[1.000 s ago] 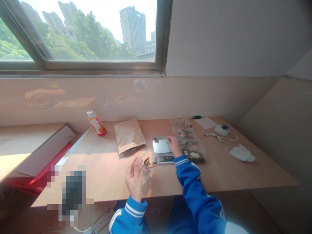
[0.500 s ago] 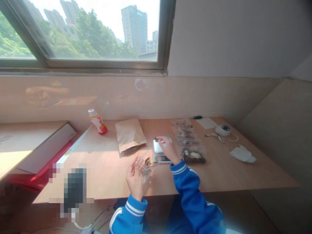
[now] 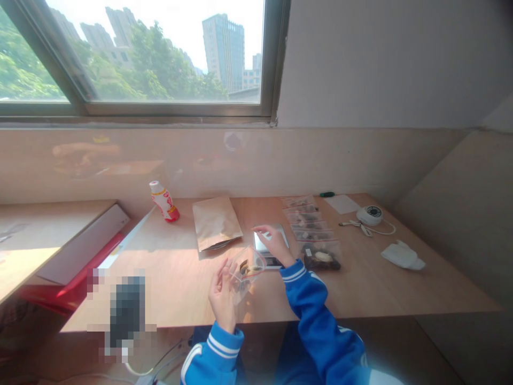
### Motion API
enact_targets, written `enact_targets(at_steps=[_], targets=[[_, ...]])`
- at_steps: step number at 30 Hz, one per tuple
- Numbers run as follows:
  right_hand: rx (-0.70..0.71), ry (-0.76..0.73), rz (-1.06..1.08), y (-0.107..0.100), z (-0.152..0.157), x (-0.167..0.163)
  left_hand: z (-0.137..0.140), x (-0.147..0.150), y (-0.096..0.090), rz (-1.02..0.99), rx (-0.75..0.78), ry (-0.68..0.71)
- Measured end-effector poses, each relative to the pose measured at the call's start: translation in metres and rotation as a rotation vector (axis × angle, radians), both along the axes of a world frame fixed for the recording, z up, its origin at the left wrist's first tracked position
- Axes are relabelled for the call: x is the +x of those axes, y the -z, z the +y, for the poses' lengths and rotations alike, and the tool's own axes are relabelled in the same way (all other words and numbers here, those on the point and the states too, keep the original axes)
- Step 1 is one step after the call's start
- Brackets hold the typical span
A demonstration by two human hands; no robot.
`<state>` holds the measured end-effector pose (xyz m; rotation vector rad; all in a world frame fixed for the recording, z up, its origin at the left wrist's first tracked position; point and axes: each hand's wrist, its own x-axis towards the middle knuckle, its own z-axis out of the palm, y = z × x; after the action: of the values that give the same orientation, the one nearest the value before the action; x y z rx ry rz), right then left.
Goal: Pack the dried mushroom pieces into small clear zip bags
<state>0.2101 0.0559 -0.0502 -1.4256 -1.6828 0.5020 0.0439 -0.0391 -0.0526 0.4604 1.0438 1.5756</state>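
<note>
My left hand (image 3: pixel 223 294) grips a clear zip bag (image 3: pixel 242 286) by its left side, its mouth facing up and toward the scale. Inside the bag lie several brown and pale dried slices (image 3: pixel 245 268). Over the silver scale (image 3: pixel 260 245) is my right hand (image 3: pixel 274 244), thumb and finger pinched on a small brown piece that barely shows at the fingertips. That hand and its wrist cover part of the scale's plate and display. Just right of the scale, a filled zip bag (image 3: pixel 323 258) holds dark pieces and one pale piece.
More filled zip bags (image 3: pixel 304 216) lie in a column behind. A brown paper pouch (image 3: pixel 217 222) and a red-white bottle (image 3: pixel 164 202) stand left of the scale. To the right are a white camera (image 3: pixel 368 215) with cable, crumpled white tissue (image 3: pixel 403 255), paper (image 3: pixel 342 203) and a green-handled tool (image 3: pixel 327 194).
My right hand has shifted slightly left over the scale, still pinching the small piece. My left hand keeps the bag in nearly the same place. The whole view has shifted a little.
</note>
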Motion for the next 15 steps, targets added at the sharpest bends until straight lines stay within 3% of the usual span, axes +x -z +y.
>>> enact_targets(at_steps=[4, 7, 11, 15], targets=[[-0.093, -0.315, 0.303, -0.037, -0.034, 0.000, 0.002, 0.001, 0.004, -0.015, 0.017, 0.020], [-0.144, -0.342, 0.298, -0.052, -0.050, 0.003, 0.002, 0.001, 0.005, -0.039, 0.023, 0.018], [-0.134, -0.242, 0.333, -0.043, -0.054, 0.009, 0.003, -0.001, 0.003, -0.092, 0.024, 0.055], [-0.183, -0.280, 0.418, -0.026, -0.058, 0.010, 0.004, -0.003, -0.007, -0.150, -0.011, 0.171]])
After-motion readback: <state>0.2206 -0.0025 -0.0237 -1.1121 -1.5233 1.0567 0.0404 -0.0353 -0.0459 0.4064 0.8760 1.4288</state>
